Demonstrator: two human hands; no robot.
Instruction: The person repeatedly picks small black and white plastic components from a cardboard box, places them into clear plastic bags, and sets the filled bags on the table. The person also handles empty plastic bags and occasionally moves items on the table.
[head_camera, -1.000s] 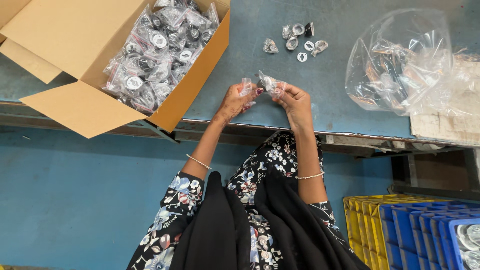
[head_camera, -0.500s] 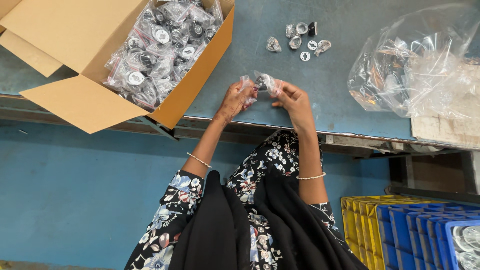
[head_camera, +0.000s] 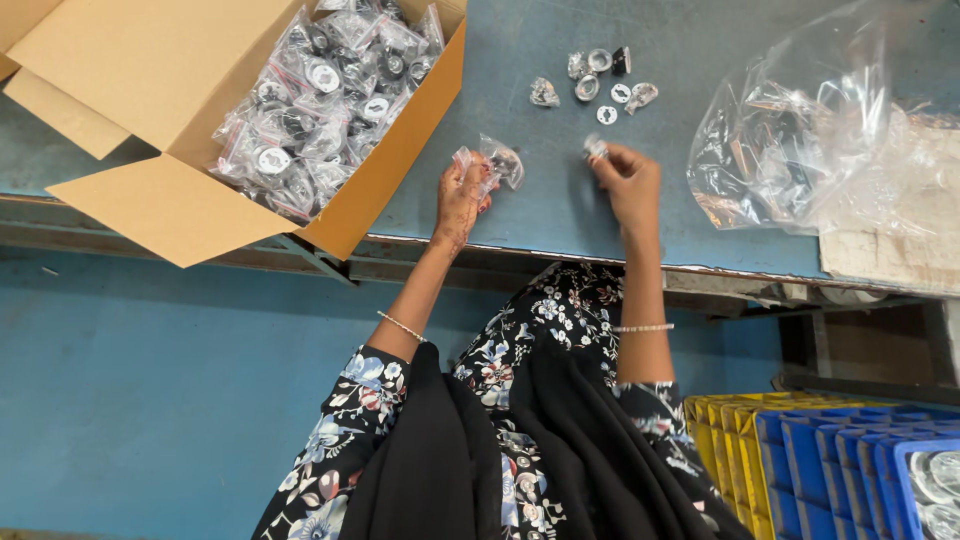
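Note:
My left hand (head_camera: 461, 197) holds a small clear plastic bag (head_camera: 497, 162) with a dark round part inside, just above the blue table (head_camera: 540, 210). My right hand (head_camera: 630, 183) is a little to the right, apart from the left, with its fingertips pinched on a small shiny metal part (head_camera: 595, 148). Beyond the hands, several loose small metal and dark parts (head_camera: 600, 85) lie scattered on the table.
An open cardboard box (head_camera: 130, 110) full of small bagged parts (head_camera: 320, 100) stands at the left, overhanging the table edge. A heap of crumpled clear plastic bags (head_camera: 810, 140) lies at the right. Blue and yellow crates (head_camera: 830, 460) stand on the floor at lower right.
My hands were together on the small bag. Now they have parted: the left keeps the bag, and the right has moved right and holds a small metal part.

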